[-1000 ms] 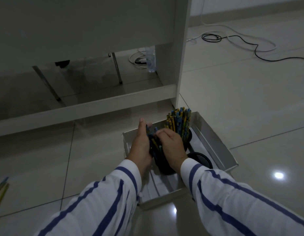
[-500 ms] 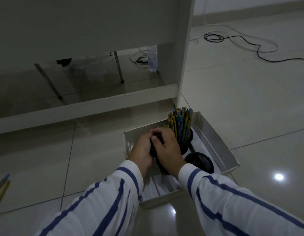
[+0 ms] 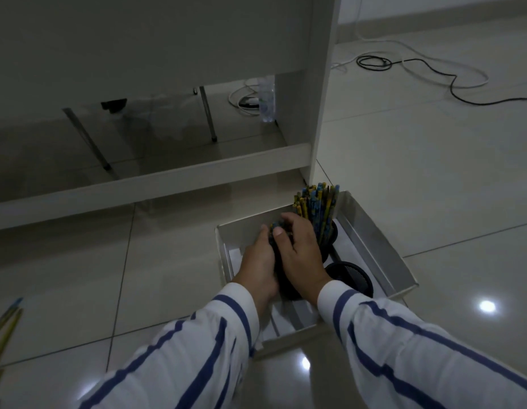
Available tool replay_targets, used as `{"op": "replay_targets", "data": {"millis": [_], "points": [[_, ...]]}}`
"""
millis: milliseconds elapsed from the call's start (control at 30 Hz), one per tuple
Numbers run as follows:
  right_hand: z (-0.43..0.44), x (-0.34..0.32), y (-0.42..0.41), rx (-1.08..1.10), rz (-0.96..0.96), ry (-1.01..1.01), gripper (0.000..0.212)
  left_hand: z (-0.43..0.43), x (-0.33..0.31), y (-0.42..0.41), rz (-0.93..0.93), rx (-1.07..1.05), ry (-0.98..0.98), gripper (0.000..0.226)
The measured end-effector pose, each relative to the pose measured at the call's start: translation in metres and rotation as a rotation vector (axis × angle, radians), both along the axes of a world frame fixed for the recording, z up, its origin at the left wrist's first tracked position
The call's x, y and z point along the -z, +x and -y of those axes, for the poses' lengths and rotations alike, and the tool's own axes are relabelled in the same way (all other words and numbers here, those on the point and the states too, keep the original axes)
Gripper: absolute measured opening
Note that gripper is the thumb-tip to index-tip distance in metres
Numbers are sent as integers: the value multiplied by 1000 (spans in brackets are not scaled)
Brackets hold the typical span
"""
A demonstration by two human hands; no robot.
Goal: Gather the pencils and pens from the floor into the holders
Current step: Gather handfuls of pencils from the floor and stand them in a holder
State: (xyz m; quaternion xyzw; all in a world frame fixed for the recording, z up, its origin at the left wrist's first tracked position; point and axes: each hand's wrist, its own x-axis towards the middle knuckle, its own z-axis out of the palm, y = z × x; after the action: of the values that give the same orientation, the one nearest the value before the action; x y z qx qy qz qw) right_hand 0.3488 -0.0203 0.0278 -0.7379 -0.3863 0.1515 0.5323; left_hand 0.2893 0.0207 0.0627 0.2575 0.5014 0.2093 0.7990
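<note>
A shallow grey tray on the floor holds three black round holders. The far holder is packed with upright yellow and blue pencils. An empty holder stands at the near right. Both hands close around the middle holder. My left hand grips its left side. My right hand lies over its top, pressing on a bunch of pencils whose ends barely show. A few loose pencils lie on the floor at the far left edge.
A white desk panel and low crossbar stand just beyond the tray. Black and white cables trail over the tiles at the back right. A plastic bottle stands under the desk.
The bunch of pencils has sunk down into the middle holder. My right hand moved over its top and my left hand closed in against its side.
</note>
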Motion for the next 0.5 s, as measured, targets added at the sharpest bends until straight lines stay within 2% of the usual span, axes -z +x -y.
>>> {"op": "replay_targets", "data": {"millis": [233,500], "points": [[-5,-3,8,20,62,-110,38,2,-5,3,-48,80,74,41],[5,-10,14,5,-74,47,37,-1,-9,-9,-16,39,-1,45]]}}
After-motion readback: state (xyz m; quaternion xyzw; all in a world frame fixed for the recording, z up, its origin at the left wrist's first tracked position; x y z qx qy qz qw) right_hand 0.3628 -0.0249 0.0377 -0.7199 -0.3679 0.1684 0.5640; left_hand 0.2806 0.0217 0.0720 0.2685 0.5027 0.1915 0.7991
